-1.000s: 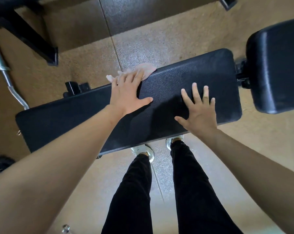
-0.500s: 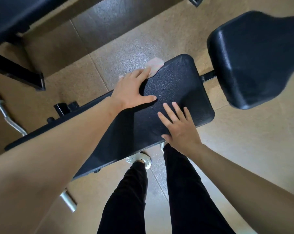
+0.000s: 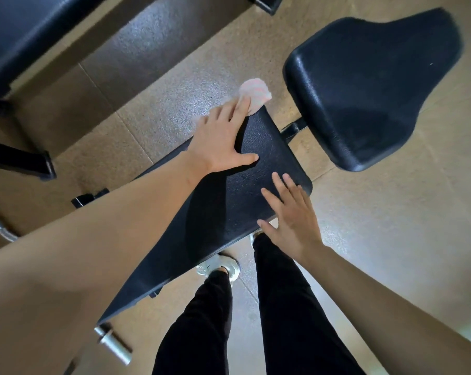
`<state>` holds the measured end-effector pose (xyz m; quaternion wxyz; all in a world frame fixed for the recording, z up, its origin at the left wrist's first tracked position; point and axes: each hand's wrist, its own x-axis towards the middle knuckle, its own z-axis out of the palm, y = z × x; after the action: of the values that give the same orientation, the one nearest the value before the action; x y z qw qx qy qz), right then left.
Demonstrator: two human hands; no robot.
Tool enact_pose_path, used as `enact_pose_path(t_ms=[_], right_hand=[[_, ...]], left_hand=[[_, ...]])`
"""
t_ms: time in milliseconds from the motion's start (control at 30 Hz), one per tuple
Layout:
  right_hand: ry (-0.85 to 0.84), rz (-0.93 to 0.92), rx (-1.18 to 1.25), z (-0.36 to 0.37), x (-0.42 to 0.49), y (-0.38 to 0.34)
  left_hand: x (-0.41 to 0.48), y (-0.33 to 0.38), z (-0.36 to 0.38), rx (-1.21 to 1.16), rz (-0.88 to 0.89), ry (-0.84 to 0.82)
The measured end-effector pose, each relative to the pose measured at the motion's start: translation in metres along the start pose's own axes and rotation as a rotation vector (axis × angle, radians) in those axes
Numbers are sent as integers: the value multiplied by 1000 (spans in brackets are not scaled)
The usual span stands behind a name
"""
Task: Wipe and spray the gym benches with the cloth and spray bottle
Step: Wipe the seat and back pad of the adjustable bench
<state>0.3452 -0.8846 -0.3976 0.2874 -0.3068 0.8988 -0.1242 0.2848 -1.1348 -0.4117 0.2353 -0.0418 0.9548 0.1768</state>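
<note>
A long black padded bench (image 3: 237, 196) runs from lower left to the centre. My left hand (image 3: 223, 139) lies flat on its far edge near the right end, pressing a pale pink cloth (image 3: 256, 97) that sticks out beyond my fingertips over the bench's far corner. My right hand (image 3: 291, 217) rests flat with spread fingers on the bench's near right corner and holds nothing. No spray bottle is in view.
A separate black seat pad (image 3: 369, 85) sits just right of the bench, joined by a black bracket (image 3: 293, 128). Another dark bench (image 3: 25, 31) crosses the top left. A metal bar (image 3: 112, 343) lies on the tan floor at lower left. My legs stand below the bench.
My left hand has slid the cloth along the bench's far edge to its right corner. My right hand shifted toward the near right corner. The view swung left.
</note>
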Motion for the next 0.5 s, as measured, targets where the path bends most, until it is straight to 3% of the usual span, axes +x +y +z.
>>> enact_pose_path(t_ms=[167,367,500], right_hand=[[55,34,266,-22,6,21],[261,198,371,-50,27,45],[327,171,439,-67,51,54]], left_hand=[[16,22,1,125,112,1],[6,40,14,231,263,18],[-15,46,24,305,357,26]])
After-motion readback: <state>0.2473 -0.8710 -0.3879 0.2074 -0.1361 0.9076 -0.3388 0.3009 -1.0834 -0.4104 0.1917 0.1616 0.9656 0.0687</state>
